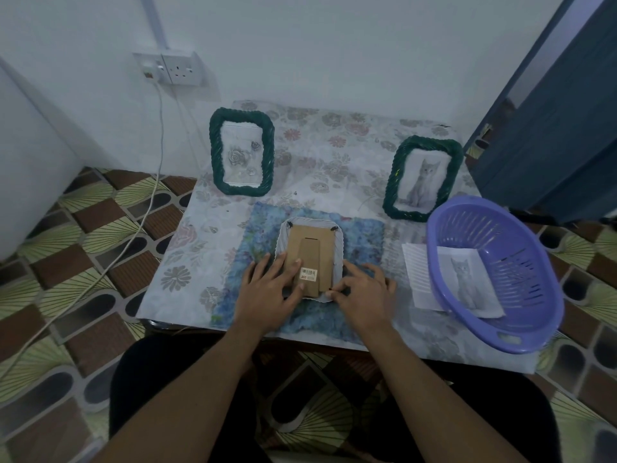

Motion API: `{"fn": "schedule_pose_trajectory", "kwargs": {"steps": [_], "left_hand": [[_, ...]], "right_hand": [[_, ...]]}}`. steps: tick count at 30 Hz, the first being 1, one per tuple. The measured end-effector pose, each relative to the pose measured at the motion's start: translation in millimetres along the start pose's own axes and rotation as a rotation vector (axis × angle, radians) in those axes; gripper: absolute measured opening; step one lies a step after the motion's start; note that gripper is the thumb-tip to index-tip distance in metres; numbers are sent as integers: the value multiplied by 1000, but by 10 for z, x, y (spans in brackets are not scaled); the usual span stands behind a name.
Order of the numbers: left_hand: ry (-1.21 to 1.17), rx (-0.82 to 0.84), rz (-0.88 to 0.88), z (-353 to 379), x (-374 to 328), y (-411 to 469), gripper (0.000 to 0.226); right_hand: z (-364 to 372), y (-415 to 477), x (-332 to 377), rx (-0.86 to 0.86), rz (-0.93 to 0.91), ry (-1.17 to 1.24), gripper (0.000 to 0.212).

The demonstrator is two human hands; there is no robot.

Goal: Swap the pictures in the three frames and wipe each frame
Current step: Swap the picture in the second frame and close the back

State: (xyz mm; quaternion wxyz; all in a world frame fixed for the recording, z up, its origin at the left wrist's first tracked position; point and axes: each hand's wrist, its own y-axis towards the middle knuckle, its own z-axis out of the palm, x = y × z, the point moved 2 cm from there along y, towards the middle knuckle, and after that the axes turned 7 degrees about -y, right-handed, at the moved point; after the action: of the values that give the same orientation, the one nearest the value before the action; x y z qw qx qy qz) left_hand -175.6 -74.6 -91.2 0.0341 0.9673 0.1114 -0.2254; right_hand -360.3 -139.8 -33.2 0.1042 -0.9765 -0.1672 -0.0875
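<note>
Currently the white frame (280, 242) lies face-down at the ctr of the worktop (187, 262), on a blue cloth (364, 235). Its cardboard back (310, 245) faces up, w/ a barcode sticker (309, 275) toward the near edge.

The left hand (267, 289) rests flat on the near-left part of the back. Its fingers are straight and spread, index tip just beside the sticker, and it grips nothing. The right hand (364, 292) sits at the frame's near-right corner w/ fingers curled, thumb and index tips pinching a small black tab (330, 289) there. Two far tabs (289, 224) show at the back's far corners.

Behind the cloth two green frames stand upright, well apart. The left green frame (268, 152) holds a rose pic (242, 155); the right green frame (429, 143) holds a cat pic (422, 182).

A purple basket (534, 248) sits on the worktop's right side, just beside the right green frame. A loose cat print (464, 285) shows at the basket's left side, one edge poking out past the rim. Whether it lies in or under the basket can't be told.

Bkgd: a wall socket (180, 68) w/ a white cable (157, 155) running down to the patterned floor (100, 228) at left, and a blue door (551, 128) at right.
</note>
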Motion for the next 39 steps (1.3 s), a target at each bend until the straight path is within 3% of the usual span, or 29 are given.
{"fn": "schedule_pose_trajectory", "kwargs": {"steps": [16, 20, 23, 25, 27, 31, 35, 39], "left_hand": [[-5, -9, 16, -10, -11, -12, 62], [6, -6, 14, -9, -14, -8, 62], [7, 6, 14, -14, -2, -12, 64], [19, 20, 15, -19, -4, -10, 69], [7, 17, 7, -30, -10, -5, 77], [-75, 5, -55, -30, 4, 4, 93], [-123, -31, -49, -38, -11, -19, 94], [-297, -51, -101, -72, -25, -29, 77]], "right_hand": [[-45, 35, 43, -120, -200, -218, 14], [-71, 137, 7, 3, -176, -242, 23], [-36, 232, -86, 55, -77, -27, 14], [10, 263, -160, -56, 16, 244, 10], [47, 284, -175, -134, 85, 401, 23], [101, 267, -36, -123, 48, 495, 42], [234, 210, 104, 1, -63, 295, 55], [366, 176, 132, 45, -104, 88, 56]]}}
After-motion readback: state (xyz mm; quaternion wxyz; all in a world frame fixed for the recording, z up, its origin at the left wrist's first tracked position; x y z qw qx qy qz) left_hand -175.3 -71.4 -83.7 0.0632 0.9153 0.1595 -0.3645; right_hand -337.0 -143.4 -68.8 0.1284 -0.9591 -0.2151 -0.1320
